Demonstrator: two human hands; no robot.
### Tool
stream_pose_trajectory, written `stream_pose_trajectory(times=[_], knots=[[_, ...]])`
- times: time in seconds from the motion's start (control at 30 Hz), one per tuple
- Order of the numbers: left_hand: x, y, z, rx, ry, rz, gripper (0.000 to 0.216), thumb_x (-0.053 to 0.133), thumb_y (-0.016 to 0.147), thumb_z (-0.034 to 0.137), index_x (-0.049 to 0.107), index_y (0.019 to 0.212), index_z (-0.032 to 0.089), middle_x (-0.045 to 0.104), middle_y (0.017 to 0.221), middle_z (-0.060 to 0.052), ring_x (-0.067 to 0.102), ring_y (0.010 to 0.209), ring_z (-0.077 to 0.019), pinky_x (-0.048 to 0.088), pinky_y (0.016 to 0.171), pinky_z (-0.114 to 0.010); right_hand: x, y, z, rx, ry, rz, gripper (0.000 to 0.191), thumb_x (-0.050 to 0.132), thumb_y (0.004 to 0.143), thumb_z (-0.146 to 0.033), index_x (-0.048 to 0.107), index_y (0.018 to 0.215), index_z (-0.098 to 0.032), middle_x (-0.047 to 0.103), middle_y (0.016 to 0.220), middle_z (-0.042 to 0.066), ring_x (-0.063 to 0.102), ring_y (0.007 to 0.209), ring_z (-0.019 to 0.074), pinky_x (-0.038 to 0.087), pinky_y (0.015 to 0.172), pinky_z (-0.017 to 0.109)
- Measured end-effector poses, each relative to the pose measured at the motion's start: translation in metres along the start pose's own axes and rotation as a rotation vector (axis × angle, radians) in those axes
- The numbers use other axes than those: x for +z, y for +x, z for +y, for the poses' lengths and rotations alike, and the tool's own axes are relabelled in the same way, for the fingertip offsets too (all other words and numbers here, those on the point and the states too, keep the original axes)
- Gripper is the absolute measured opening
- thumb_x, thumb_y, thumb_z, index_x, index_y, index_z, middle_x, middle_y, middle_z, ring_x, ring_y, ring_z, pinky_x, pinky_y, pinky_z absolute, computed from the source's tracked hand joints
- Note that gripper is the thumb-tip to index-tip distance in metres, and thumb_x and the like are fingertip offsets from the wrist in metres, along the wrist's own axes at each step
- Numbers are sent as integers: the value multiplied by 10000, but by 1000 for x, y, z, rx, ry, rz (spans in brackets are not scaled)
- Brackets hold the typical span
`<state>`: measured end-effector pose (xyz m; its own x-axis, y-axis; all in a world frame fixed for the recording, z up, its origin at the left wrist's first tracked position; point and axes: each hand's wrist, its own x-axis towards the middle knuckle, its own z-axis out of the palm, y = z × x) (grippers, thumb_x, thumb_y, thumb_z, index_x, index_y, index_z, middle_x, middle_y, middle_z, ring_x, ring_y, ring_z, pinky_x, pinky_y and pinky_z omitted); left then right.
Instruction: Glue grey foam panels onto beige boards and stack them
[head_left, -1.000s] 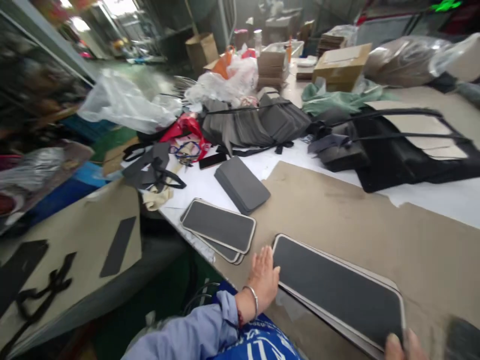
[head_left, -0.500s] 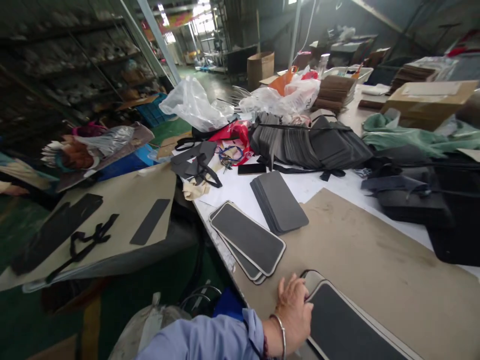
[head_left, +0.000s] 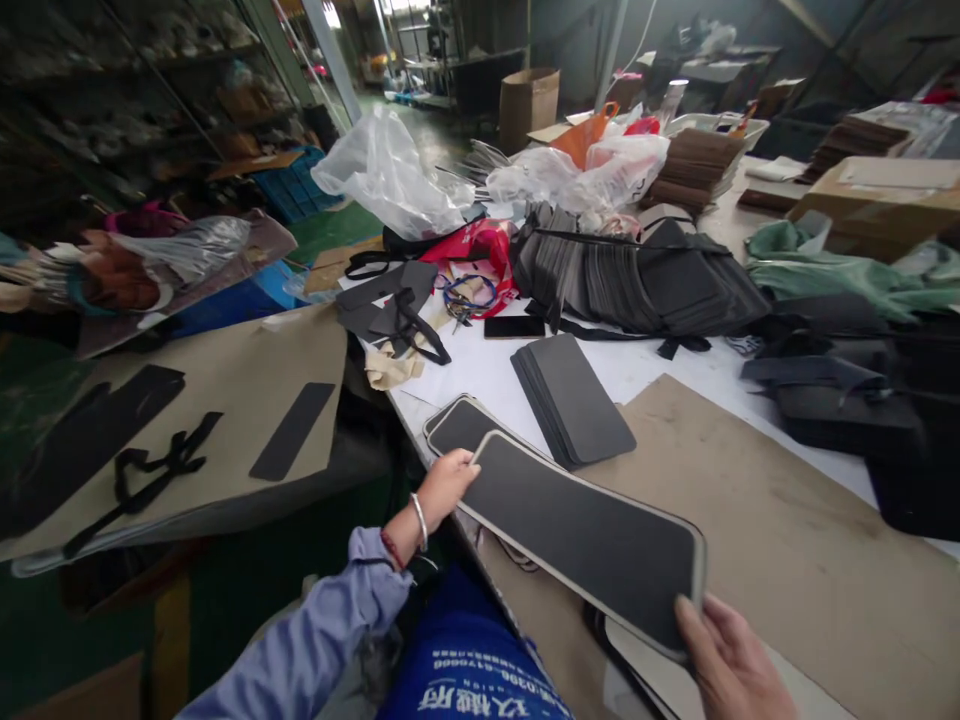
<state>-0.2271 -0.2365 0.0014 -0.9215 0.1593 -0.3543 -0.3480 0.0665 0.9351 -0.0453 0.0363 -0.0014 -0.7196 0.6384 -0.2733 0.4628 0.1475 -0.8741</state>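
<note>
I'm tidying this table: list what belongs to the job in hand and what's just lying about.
Likely the job's: panel, held by left hand and right hand; second panel; grey stack.

Apparently lying about: phone; clear bag; tall carton.

Left of the tall brown carton (head_left: 529, 108) stand an open metal rack (head_left: 412, 55), a slanting grey post (head_left: 333, 60) and, farther out, loaded shelves (head_left: 172, 62) in shadow. A thin pole (head_left: 613, 50) rises to the carton's right. Green floor (head_left: 319, 235) and a tan-topped table (head_left: 247, 362) lie nearer than the carton, leftward; bright light (head_left: 330, 15) glows beyond, upper left.
</note>
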Motion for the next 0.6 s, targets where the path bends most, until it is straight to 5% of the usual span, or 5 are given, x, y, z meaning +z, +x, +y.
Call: stream_pose_trajectory(times=[0.13,0.27,0.6], knots=[[-47,26,7,3,18,43,303,651,570,391,562,723,145,605,607,11,561,584,-144,431,589,-258,62,14,-32,0,171,-139,508,609,642,-596,576,927,-176,682,883,65,619,837,239,488,737,327],[-71,43,12,-22,19,39,367,680,532,430,565,732,144,597,572,21,576,585,-157,443,595,-267,103,24,-37,20,374,-209,439,623,659,-536,550,911,-185,683,847,55,626,787,215,490,748,335],[-87,65,7,-84,0,39,375,700,501,421,569,726,151,624,576,9,584,558,-168,457,579,-284,132,36,-28,77,433,-175,417,638,630,-522,544,871,-195,683,783,46,628,725,220,495,734,366]])
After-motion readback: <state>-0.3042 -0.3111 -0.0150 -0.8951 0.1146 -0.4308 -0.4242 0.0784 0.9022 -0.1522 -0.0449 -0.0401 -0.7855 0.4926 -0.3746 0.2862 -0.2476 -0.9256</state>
